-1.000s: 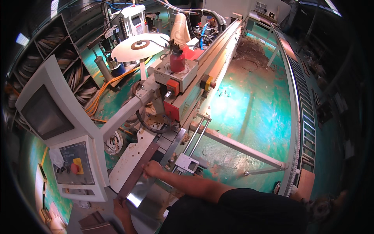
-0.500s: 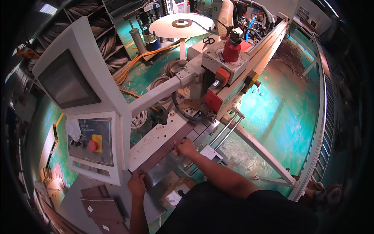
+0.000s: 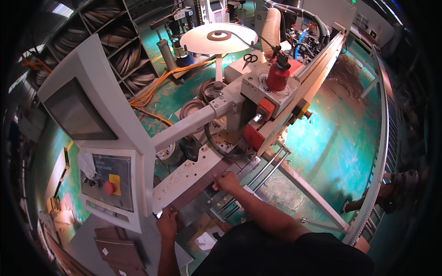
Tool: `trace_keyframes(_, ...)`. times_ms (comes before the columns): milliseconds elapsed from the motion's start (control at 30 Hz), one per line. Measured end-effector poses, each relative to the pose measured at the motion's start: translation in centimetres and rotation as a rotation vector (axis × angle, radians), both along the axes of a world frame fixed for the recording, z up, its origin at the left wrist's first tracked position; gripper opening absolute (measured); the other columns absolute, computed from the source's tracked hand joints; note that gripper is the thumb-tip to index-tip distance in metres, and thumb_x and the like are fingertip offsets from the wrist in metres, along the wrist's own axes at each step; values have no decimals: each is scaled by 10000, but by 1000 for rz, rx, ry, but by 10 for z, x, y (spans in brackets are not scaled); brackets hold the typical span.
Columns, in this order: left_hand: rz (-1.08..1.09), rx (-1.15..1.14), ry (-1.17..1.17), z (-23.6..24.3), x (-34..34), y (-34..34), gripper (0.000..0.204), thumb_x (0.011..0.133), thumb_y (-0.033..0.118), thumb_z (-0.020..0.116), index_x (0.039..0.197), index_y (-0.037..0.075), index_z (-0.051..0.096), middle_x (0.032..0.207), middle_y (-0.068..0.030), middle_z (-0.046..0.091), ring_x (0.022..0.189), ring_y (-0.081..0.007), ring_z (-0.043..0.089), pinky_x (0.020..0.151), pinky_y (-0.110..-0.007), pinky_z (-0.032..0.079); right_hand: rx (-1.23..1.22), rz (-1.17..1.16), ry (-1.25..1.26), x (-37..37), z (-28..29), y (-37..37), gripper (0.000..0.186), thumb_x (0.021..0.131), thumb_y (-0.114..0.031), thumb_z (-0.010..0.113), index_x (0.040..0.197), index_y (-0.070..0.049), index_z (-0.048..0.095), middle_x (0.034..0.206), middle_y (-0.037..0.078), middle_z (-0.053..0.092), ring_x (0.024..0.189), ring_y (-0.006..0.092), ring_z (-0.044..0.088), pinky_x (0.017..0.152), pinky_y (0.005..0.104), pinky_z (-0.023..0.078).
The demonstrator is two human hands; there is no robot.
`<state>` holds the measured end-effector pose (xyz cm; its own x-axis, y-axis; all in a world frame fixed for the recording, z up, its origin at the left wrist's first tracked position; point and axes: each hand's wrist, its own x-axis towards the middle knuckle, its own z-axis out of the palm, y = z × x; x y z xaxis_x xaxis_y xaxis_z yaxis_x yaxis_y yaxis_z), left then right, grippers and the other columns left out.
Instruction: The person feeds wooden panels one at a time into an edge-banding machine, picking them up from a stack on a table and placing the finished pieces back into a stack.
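A long, narrow brown board point(image 3: 195, 187) lies along the pale bed of an edge-banding machine point(image 3: 177, 177). My left hand point(image 3: 166, 223) is closed at the board's near end, its thumb on the side toward me. Farther along, the curled fingers of my right hand point(image 3: 226, 182) press against the board's near side, close to the machine's inlet. The board's far end runs in beside a black hose point(image 3: 215, 145), under the machine head, and cannot be seen there.
At left stands a control panel point(image 3: 107, 181) with a screen point(image 3: 80, 110) and a red stop button point(image 3: 108, 187). Brown boards point(image 3: 120, 253) lie on a grey table below it. A red bottle point(image 3: 278, 77) tops the machine. Metal rails point(image 3: 271, 170) jut right; another person point(image 3: 398, 186) stands beyond the roller frame.
Both hands and the brown board have slid a little forward along the bed toward the machine head. My view has tilted up slightly. The other person at right shows farther up.
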<state>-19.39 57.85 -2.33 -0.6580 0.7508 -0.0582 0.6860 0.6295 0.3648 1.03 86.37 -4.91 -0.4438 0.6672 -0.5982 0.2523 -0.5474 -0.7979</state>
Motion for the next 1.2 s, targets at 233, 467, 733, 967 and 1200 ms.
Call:
trace_keyframes(233, -4, 61, -22, -1, 14, 21, 335, 949, 288, 785, 975, 56, 543, 787, -179, 659, 744, -437, 672, 667, -514, 520, 7, 1, -15, 11, -9, 21, 393, 1066, -285, 660, 875, 51, 731, 784, 133, 783, 616, 188, 746, 587, 320, 589)
trace_keyframes(467, -27, 158, -78, -1, 52, 84, 389, 942, 326, 797, 945, 56, 517, 772, -181, 653, 723, -438, 662, 643, -518, 500, 497, -48, -291, 52, -25, 63, 402, 1061, -298, 626, 850, 25, 735, 698, 126, 751, 601, 227, 746, 617, 382, 591)
trace_keyframes(733, -47, 224, -38, -26, 75, 132, 380, 970, 410, 735, 1031, 71, 573, 821, -202, 712, 763, -449, 705, 645, -559, 517, 513, 398, -23, 61, 23, -36, 454, 1067, -371, 607, 817, -6, 706, 685, 129, 708, 639, 278, 729, 657, 415, 563)
trace_keyframes(967, 148, 519, -293, -4, 86, 122, 401, 972, 377, 766, 988, 39, 551, 780, -154, 658, 716, -385, 664, 643, -500, 514, 329, 598, -56, 104, 13, -85, 340, 1072, -313, 647, 1150, 15, 693, 803, 109, 753, 677, 178, 740, 570, 306, 541)
trace_keyframes(1200, 1429, 1556, -978, -42, 35, -152, 593, 963, 599, 747, 1039, 47, 543, 841, -78, 639, 764, -200, 674, 662, -302, 553, 286, 726, -76, 106, 8, -123, 356, 1072, -322, 644, 1168, 15, 705, 843, 96, 760, 721, 174, 744, 615, 310, 564)
